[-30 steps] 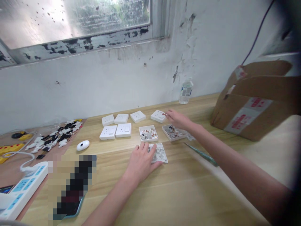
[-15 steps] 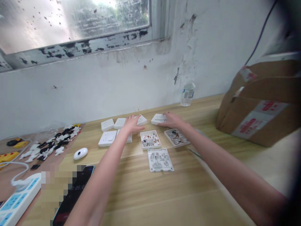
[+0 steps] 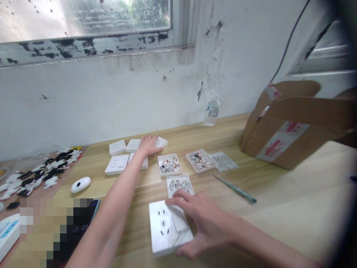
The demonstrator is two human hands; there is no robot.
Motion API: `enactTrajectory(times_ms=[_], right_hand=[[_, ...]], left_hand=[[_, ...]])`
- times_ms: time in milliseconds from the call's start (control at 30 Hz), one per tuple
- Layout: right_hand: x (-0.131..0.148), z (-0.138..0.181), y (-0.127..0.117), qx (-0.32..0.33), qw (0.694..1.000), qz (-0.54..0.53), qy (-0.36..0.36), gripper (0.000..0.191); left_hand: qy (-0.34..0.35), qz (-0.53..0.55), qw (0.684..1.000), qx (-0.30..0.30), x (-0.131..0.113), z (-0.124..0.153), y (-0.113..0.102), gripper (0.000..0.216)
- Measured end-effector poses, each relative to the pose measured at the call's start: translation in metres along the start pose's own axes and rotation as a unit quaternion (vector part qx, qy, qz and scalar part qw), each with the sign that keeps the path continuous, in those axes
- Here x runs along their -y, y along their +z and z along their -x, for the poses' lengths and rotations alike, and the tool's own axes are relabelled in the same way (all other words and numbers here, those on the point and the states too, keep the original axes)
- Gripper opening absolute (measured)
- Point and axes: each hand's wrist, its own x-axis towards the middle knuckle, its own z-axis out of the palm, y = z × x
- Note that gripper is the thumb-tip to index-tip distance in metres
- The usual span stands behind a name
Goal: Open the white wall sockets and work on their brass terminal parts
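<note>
My right hand (image 3: 200, 219) grips a white wall socket with a rocker switch (image 3: 163, 227) by its right side, close to me over the table. Its face with the slots points up. My left hand (image 3: 150, 144) lies over the back row of sockets, fingers apart, touching a white socket (image 3: 161, 142) partly hidden beneath it. In front of it stands another socket-and-switch unit (image 3: 117, 163). Between the hands are an opened socket housing (image 3: 169, 164) with small metal and plastic parts inside and a white back plate (image 3: 180, 182), partly covered by my right hand.
A second housing with parts (image 3: 200, 160) and a clear bag (image 3: 223, 161) lie to the right, near a screwdriver (image 3: 237, 189). A bottle (image 3: 212, 111) and cardboard box (image 3: 281, 130) stand behind. At left are a phone (image 3: 75, 227), a white oval device (image 3: 80, 184) and a power strip (image 3: 9, 232).
My right hand has brought a socket from the back row toward me, above the table's front. My left hand has stayed at the back sockets. The view has shifted slightly right.
</note>
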Motion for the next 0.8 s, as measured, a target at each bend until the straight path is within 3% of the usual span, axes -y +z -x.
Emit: enactTrajectory(times_ms=[200, 300, 400, 533, 700, 800], right_hand=[[0.002, -0.006, 0.036, -0.028, 0.994, 0.099, 0.037, 0.091], [0.0, -0.012, 0.039, -0.057, 0.992, 0.113, 0.016, 0.092], [-0.005, -0.011, 0.03, -0.086, 0.99, 0.115, 0.015, 0.084], [-0.021, 0.013, 0.005, -0.157, 0.976, 0.136, 0.066, 0.03], [-0.052, 0.047, -0.004, -0.177, 0.952, 0.189, 0.164, 0.034], [-0.064, 0.052, 0.0, -0.183, 0.957, 0.173, 0.146, 0.032]], left_hand=[[0.017, 0.056, 0.997, -0.043, 0.002, 0.041, -0.056, 0.058], [0.077, 0.096, 0.992, -0.001, 0.004, 0.085, -0.088, 0.051], [0.099, 0.098, 0.99, 0.038, 0.005, 0.136, -0.106, 0.052], [0.072, 0.09, 0.991, 0.073, 0.011, 0.194, -0.106, 0.054], [0.054, 0.097, 0.989, 0.096, 0.018, 0.232, -0.083, 0.057], [0.06, 0.109, 0.986, 0.115, 0.016, 0.237, -0.067, 0.062]])
